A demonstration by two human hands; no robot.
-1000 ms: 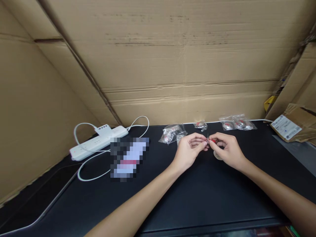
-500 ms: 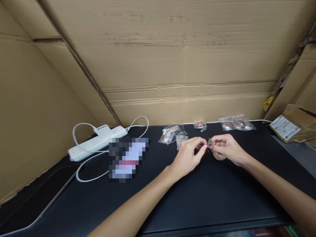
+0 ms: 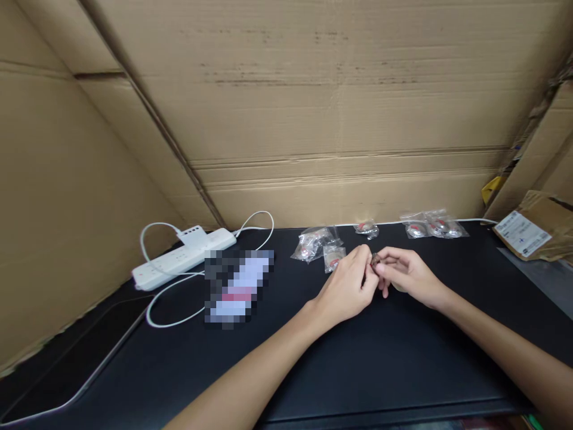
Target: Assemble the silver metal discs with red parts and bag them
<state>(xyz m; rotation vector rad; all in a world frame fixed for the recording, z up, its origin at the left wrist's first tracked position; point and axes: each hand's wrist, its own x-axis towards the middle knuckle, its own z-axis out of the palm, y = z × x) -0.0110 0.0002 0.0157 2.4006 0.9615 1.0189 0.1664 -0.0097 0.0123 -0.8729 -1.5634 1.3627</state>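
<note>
Hard to see: The small part (image 3: 375,259) is tiny and dark, and fingertips cover most of it. I cannot tell what it is.
Cut off: Both arms run out of my view at the bottom edge. The brown packet (image 3: 530,227) with a white label is cut by the right edge.
Blurred: A blocky patch (image 3: 237,286) lies on the table (image 3: 358,364), and I cannot see what is under it.
Left hand: The left hand (image 3: 348,288) comes in from the lower left. Its back faces me and its fingers point toward the other hand.
Right hand: The right hand (image 3: 405,276) comes in from the lower right. Its fingers are curled in and point left.
Fingers: The tips of both hands meet and pinch tight on the small part. No finger is spread wide.
Where the part is: It is held between the two hands, just above the table, near the middle of my view.
Bags: A little clear bag (image 3: 333,257) lies just beside the left hand. More clear bags (image 3: 432,226) with red bits lie by the back edge.
Left side: A white power strip (image 3: 183,257) lies there, well apart from the hands, and its cable (image 3: 170,310) loops near the patch.
Behind: A cardboard wall (image 3: 313,119) stands all around the table.
</note>
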